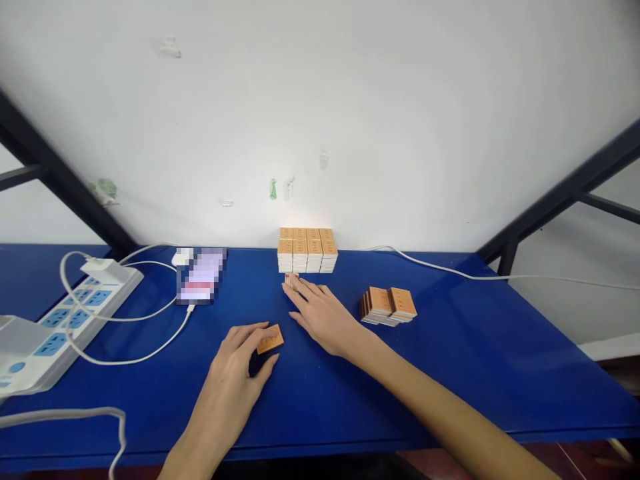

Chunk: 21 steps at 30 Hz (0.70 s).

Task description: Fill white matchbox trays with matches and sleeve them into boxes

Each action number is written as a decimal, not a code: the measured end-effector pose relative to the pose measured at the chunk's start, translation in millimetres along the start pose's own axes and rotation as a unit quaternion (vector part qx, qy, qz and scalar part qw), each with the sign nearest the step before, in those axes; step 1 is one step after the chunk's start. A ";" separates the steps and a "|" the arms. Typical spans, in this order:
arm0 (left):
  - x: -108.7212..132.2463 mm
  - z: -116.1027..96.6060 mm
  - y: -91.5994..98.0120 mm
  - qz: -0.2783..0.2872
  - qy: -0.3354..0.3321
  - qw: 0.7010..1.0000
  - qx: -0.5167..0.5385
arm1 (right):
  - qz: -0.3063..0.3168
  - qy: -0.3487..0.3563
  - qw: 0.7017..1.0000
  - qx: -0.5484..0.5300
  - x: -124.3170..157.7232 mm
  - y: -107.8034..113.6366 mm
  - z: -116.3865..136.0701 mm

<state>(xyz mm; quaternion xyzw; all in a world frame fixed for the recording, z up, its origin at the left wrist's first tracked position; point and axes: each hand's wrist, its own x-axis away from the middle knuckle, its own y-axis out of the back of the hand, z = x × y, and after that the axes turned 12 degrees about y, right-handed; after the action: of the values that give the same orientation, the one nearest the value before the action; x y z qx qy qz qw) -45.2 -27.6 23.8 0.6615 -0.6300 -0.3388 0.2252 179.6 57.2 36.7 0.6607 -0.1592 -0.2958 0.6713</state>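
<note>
My left hand (235, 367) is curled around a matchbox (271, 341) with an orange printed top, low over the blue table. Its fingertips lie over the box and the thumb is at the near side. My right hand (320, 310) reaches forward with fingers stretched out. Those fingertips rest on a small striped piece (292, 279), partly covered, just in front of a neat block of stacked matchboxes (307, 250). The block has orange tops and white sides. Off to the right stands a smaller group of stacked matchboxes (387, 305) with dark striking sides.
A white power strip (75, 320) with plugs lies at the left. Its white cable (125, 363) loops to a phone (203, 277), blurred out. Another cable (450, 272) runs along the back right. The white wall (400, 133) and dark metal bars (555, 200) bound the blue table (475, 353).
</note>
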 end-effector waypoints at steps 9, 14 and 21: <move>-2.5 3.4 -5.6 0.024 -0.008 0.999 0.041 | 0.019 0.048 0.998 -0.018 61.3 17.4 13.0; 0.4 -0.4 -2.6 0.049 0.012 0.998 0.048 | -0.039 0.040 0.997 -0.046 88.5 25.9 23.0; 0.5 -1.0 -8.6 0.066 0.017 0.996 0.063 | -0.177 -0.209 0.961 0.029 62.8 -10.9 53.2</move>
<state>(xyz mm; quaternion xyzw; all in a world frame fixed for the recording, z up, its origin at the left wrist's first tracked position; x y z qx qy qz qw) -38.7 -27.4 18.1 0.6372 -0.6883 -0.2715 0.2155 194.0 -22.6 18.9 0.6207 -0.1846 -0.5369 0.5408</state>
